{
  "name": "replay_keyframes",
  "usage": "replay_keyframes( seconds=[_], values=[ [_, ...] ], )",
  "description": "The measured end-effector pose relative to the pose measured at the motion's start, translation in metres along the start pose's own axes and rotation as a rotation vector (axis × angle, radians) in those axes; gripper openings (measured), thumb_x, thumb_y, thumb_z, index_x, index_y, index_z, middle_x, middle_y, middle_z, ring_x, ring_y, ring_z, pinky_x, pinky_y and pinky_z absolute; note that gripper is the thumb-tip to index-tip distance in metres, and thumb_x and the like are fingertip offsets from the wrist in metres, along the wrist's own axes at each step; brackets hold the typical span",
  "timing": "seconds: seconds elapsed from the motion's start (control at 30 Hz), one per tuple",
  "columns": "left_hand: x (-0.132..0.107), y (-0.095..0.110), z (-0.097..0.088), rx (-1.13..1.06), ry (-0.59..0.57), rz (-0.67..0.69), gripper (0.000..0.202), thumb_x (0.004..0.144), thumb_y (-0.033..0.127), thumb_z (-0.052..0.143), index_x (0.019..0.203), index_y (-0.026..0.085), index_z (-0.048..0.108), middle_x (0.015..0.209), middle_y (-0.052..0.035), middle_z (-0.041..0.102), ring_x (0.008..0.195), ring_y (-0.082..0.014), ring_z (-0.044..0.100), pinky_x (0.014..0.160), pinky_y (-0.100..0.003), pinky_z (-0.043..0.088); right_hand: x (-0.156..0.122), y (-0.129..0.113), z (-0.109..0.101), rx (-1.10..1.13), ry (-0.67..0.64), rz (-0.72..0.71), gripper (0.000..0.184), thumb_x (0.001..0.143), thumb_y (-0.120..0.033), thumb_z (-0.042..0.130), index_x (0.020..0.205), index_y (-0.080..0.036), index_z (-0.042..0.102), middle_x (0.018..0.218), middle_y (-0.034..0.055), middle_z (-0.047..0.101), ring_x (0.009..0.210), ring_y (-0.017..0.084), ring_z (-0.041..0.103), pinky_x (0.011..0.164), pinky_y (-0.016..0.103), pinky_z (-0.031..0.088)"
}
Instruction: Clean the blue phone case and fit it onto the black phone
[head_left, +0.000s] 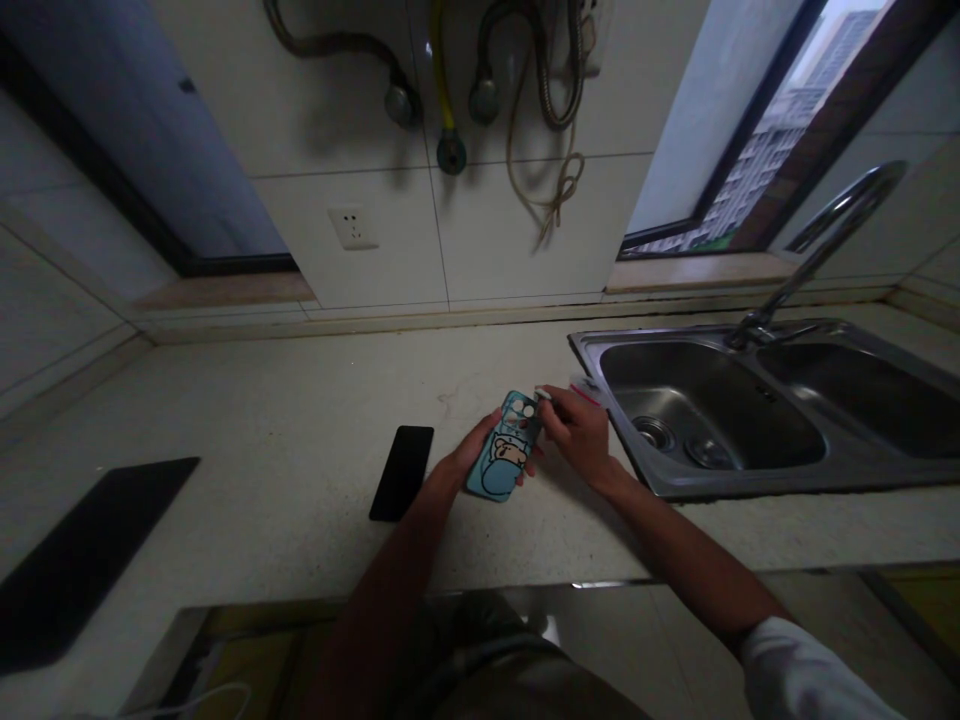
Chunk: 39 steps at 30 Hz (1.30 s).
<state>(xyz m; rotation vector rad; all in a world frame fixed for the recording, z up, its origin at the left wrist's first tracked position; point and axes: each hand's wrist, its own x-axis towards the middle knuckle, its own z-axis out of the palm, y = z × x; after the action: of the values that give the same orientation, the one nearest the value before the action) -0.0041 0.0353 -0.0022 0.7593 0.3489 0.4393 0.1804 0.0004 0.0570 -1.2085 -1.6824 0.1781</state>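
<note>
A blue cartoon-printed phone case (501,450) is gripped in the left hand (472,450), the fingers wrapped around its edge; whether it is raised off the counter cannot be told. A small white item (541,394) is pinched in the right hand (577,432) and held at the case's camera opening; what it is cannot be told. Just left of the grip, a black smartphone (401,472) lies on the stone countertop (300,520). Just right, a stainless double sink (705,410) is set, and a gooseneck faucet (825,240) rises beyond it. Further ahead, a wall socket (352,227) and hanging hoses (540,70) are seen on the tiled wall (517,210).
</note>
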Motion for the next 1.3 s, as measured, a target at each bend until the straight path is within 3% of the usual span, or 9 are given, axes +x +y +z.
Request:
replay_keyframes(
  seconds=[0.2,0.33,0.43,0.63,0.77,0.9,1.0,1.17,1.3],
  values=[
    [-0.006,0.008,0.008,0.225,0.328,0.252,0.069,0.082,0.058,0.065,0.134,0.015,0.054,0.104,-0.0127,0.07,0.068,-0.0134,0.063,0.057,-0.022,0.046,-0.001,-0.002,-0.002,0.029,0.06,-0.106,0.03,0.094,-0.037,0.052,0.097,-0.017,0.073,0.06,0.0014,0.067,0.044,0.012,0.054,0.048,0.025,0.04],
    [-0.022,0.014,0.03,0.661,0.455,0.389,0.087,0.072,0.038,0.081,0.149,0.027,0.041,0.146,-0.0132,0.049,0.128,-0.0269,0.051,0.102,-0.035,0.044,-0.003,-0.001,0.001,0.06,0.056,-0.087,0.03,0.094,-0.041,0.05,0.094,-0.018,0.069,0.058,0.0003,0.063,0.044,0.012,0.052,0.047,0.025,0.04],
    [-0.029,0.01,0.045,0.982,0.55,0.363,0.096,0.071,0.038,0.08,0.154,0.025,0.034,0.154,-0.0159,0.038,0.142,-0.0338,0.036,0.115,-0.046,0.03,-0.007,0.001,0.006,0.092,0.094,-0.091,0.027,0.094,-0.041,0.05,0.093,-0.018,0.065,0.063,0.0011,0.063,0.048,0.012,0.054,0.049,0.025,0.042],
    [-0.015,-0.009,0.048,1.437,0.87,0.182,0.096,0.072,0.038,0.075,0.154,0.014,0.031,0.137,-0.0237,0.048,0.128,-0.039,0.047,0.107,-0.05,0.036,-0.009,0.005,0.011,0.154,0.082,-0.178,0.024,0.088,-0.042,0.06,0.095,-0.019,0.062,0.075,0.0047,0.066,0.054,0.015,0.057,0.047,0.026,0.045],
    [-0.006,-0.018,0.04,1.61,0.909,0.167,0.088,0.078,0.039,0.07,0.152,0.009,0.034,0.134,-0.0256,0.051,0.128,-0.0392,0.046,0.108,-0.049,0.033,-0.008,0.006,0.014,0.109,0.001,-0.238,0.018,0.094,-0.035,0.055,0.095,-0.02,0.064,0.081,0.0066,0.069,0.066,0.018,0.064,0.057,0.029,0.053],
    [-0.001,-0.026,0.042,1.699,0.881,0.222,0.08,0.081,0.038,0.066,0.149,0.007,0.038,0.133,-0.0261,0.053,0.127,-0.0378,0.048,0.107,-0.047,0.036,-0.01,0.012,0.022,0.08,0.045,-0.226,0.034,0.096,-0.032,0.051,0.127,-0.018,0.058,0.115,0.015,0.07,0.098,0.025,0.069,0.084,0.04,0.057],
    [0.001,-0.03,0.05,1.736,0.902,0.19,0.077,0.082,0.04,0.065,0.148,0.009,0.04,0.13,-0.0233,0.056,0.121,-0.0347,0.054,0.1,-0.042,0.043,-0.014,0.017,0.027,0.076,0.05,-0.187,0.046,0.096,-0.034,0.05,0.138,-0.018,0.049,0.126,0.0171,0.066,0.103,0.026,0.069,0.087,0.042,0.057],
    [0.005,-0.036,0.057,1.824,0.95,0.103,0.066,0.088,0.038,0.057,0.145,0.009,0.043,0.124,-0.0227,0.061,0.116,-0.0329,0.058,0.093,-0.041,0.049,-0.018,0.014,0.031,0.079,-0.113,-0.132,0.037,0.099,-0.04,0.044,0.123,-0.019,0.063,0.109,0.0117,0.075,0.094,0.025,0.072,0.082,0.037,0.058],
    [0.009,-0.039,0.053,1.766,0.931,0.15,0.06,0.089,0.034,0.053,0.143,0.008,0.047,0.124,-0.0239,0.063,0.119,-0.0344,0.057,0.098,-0.044,0.047,-0.018,0.01,0.029,0.114,-0.246,-0.147,0.041,0.101,-0.042,0.04,0.117,-0.02,0.071,0.114,0.0107,0.076,0.104,0.026,0.072,0.09,0.039,0.057]
  ],
)
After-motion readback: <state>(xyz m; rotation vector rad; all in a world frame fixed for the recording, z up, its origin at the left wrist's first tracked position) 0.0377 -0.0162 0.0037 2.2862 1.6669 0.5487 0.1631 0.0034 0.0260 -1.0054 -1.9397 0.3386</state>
